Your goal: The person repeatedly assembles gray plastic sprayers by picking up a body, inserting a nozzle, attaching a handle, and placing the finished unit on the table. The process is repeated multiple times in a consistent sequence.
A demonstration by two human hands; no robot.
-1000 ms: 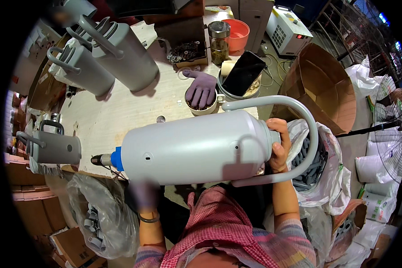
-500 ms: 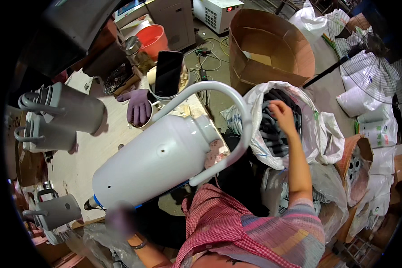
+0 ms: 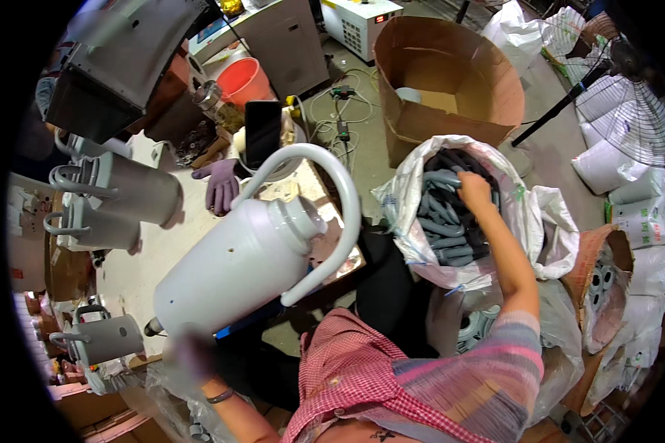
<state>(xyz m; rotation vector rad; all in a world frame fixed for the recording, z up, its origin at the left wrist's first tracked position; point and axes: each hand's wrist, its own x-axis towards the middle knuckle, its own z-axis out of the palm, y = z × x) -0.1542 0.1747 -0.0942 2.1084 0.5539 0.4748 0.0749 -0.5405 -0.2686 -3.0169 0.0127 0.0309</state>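
Since the earliest frame, the right hand (image 3: 475, 192) had gone from the neck of the large grey jug (image 3: 236, 262) to the white sack (image 3: 403, 199). Head view: right fingers curled at the end of a curved grey handle (image 3: 442, 179) among others in the sack, off the bench's right edge; firm grasp or not, couldn't tell. Large grey jug lay tilted along the near edge of the bench (image 3: 155, 255), mouth toward its near right corner. Left hand (image 3: 191, 358) was blurred by the jug's base; finger state couldn't be told. Purple glove (image 3: 220, 184) sat near the bench's right edge.
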